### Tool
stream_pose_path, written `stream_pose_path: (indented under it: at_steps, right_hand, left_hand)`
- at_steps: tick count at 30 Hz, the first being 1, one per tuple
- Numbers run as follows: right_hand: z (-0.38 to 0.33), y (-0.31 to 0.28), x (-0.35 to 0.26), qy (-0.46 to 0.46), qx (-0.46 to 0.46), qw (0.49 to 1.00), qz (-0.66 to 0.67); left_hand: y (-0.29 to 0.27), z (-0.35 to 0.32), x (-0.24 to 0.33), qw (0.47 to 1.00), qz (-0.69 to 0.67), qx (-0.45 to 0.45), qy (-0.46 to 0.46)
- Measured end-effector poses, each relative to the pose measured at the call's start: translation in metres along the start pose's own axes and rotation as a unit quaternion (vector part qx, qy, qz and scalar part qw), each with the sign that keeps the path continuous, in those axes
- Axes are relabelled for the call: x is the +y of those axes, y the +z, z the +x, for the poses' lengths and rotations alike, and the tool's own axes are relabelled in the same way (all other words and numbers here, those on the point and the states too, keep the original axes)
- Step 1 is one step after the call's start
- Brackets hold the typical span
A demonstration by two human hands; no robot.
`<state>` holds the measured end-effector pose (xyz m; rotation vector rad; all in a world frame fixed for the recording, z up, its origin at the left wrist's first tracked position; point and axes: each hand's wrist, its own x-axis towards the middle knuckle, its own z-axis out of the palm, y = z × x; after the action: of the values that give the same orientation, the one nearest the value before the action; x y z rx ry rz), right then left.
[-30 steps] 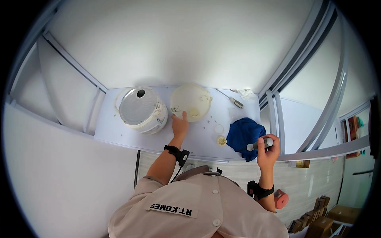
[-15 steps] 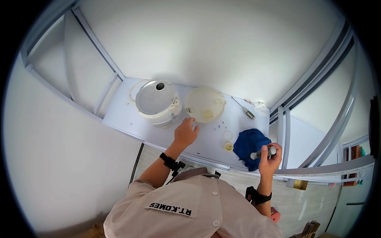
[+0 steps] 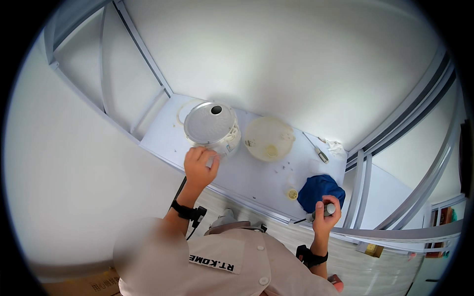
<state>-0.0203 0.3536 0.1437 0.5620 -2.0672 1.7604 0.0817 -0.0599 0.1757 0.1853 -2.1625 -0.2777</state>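
The left hand (image 3: 200,166) has come away from the pale round lid (image 3: 264,133) it was touching a second ago and is now at the near side of the white bucket (image 3: 231,146). Its fingers are bent and about half open, thumb apart, with nothing seen between them; whether the tips touch the bucket I cannot tell. The bucket stands just beyond these fingers, upright, its grey metal top (image 3: 205,127) and dark round hole (image 3: 216,110) facing up. So attention on the left has passed from lid to bucket, and the lid lies free, flat on the surface (image 3: 237,180), to the right of the left fingers and a little farther off.

The right hand (image 3: 323,219) has not let go: its fingers are closed round the grey handle of a screwdriver (image 3: 329,210), whose shaft points left, out past the fingers. That tool is therefore ready in hand, though well apart from the bucket.

Just beyond the right fingers is a bunched blue cloth (image 3: 320,190), with a small yellowish cup (image 3: 292,194) to their left. Farther beyond them lie a second screwdriver (image 3: 322,156) and a crumpled white tissue (image 3: 336,148).
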Motion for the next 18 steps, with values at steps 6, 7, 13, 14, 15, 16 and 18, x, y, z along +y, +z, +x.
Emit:
stream_pose_path:
  at_steps: [6, 7, 13, 14, 15, 16, 18]
  right_hand:
    - [0.004, 0.042, -0.021, -0.014, -0.004, 0.998, 0.067]
    - [0.005, 0.053, -0.028, 0.007, 0.005, 0.997, 0.08]
    - [0.016, 0.137, -0.088, 0.035, 0.033, 0.992, 0.117]
    - [0.018, 0.151, -0.1, 0.062, 0.032, 0.99, 0.124]
    - [0.019, 0.159, -0.114, 0.079, 0.011, 0.989, 0.126]
    - [0.021, 0.174, -0.12, 0.047, 0.033, 0.991, 0.118]
    - [0.025, 0.206, -0.137, 0.019, 0.058, 0.991, 0.118]
  left_hand:
    - [-0.008, 0.034, -0.056, 0.995, -0.02, -0.043, 0.09]
    - [-0.006, 0.033, -0.066, 0.993, -0.046, -0.063, 0.091]
    - [0.003, 0.05, -0.104, 0.967, -0.158, -0.164, 0.116]
    - [0.001, 0.057, -0.11, 0.962, -0.162, -0.185, 0.121]
    - [0.003, 0.061, -0.116, 0.955, -0.171, -0.206, 0.124]
    - [0.005, 0.065, -0.12, 0.948, -0.192, -0.22, 0.13]
    - [0.011, 0.071, -0.128, 0.931, -0.231, -0.246, 0.14]
